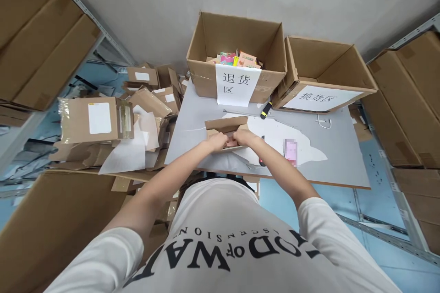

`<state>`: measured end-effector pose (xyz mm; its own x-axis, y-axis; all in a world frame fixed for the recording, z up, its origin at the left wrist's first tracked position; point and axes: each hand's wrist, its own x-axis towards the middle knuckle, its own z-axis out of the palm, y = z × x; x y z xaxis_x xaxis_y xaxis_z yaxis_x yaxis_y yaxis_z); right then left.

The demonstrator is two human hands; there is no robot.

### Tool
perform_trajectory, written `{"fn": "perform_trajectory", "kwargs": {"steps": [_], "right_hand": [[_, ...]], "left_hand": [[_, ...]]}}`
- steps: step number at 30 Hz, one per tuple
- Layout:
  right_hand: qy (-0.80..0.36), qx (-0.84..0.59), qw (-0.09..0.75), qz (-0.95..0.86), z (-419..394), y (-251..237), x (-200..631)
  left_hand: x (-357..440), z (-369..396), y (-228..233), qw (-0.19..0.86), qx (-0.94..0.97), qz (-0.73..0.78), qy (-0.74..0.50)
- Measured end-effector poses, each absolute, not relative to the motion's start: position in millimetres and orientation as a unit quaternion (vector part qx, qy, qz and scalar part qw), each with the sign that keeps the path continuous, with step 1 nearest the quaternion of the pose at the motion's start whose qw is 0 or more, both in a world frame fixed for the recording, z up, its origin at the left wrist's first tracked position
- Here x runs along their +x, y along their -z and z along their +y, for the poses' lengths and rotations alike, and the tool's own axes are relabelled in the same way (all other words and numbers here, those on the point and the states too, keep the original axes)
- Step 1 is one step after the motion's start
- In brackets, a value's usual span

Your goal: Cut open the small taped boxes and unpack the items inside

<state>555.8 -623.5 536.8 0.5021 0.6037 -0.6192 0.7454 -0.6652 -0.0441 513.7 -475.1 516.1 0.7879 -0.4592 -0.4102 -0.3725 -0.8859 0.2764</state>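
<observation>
A: so in the head view, where was the small carton [225, 124]?

B: On the gray table [347, 160], flaps up, close to the edge nearest the person. Call it the centre of the dial, with twelve pointing away from the person.

A: ok, and the hands?

B: Left hand [217, 142] was on its nine o'clock side, right hand [244, 137] on its three, both with fingers curled in past the rim. A pinkish-brown bit [232, 140] showed between them, too small to make out. Whether either hand was gripping anything, couldn't tell tbh, the fingertips were mostly hidden.

A: anything close by?

B: Yeah, a black-and-yellow tool [266, 110] at two, plus a red-and-black one [261, 162] around four, partly behind the right forearm. A white sheet [307, 147] lay at three with a blurred pink item [290, 149] over it, and a white cable [330, 123] sat farther out.

A: and the big boxes?

B: One tall box [202, 80] stood at twelve with colorful packets [247, 58] inside and 退货区 on its sign. Another box [343, 64], signed 换货区, was just beside it at two. Off the table at nine, a taped carton [79, 121] topped a cardboard heap [151, 100].
</observation>
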Motion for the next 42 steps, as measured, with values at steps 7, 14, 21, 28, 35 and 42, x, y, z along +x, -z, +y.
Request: {"fn": "perform_trajectory", "kwargs": {"steps": [7,14,21,28,35,42], "right_hand": [[0.269,0.868,0.161,0.385,-627.3,-527.4,544.9],[0.175,0.914,0.16,0.33,-648.9,-528.3,532.7],[0.124,0.95,0.093,0.273,-683.3,-511.9,511.1],[0.173,0.95,-0.021,0.261,-715.2,-476.0,517.9],[0.151,0.945,-0.207,0.205,-722.4,-444.0,510.8],[0.111,0.949,-0.268,0.121,-712.9,-423.0,484.1]], "left_hand": [[510.6,-481.0,-519.7,-0.041,0.947,-0.221,0.228],[481.2,-473.9,-521.4,-0.095,0.971,-0.135,0.173],[452.6,-461.0,-507.0,-0.063,0.982,-0.022,0.176],[442.7,-466.2,-493.4,0.001,0.983,0.038,0.178],[428.2,-462.6,-478.0,0.038,0.99,0.045,0.128],[430.7,-449.2,-456.7,0.047,0.991,0.061,0.106]]}}
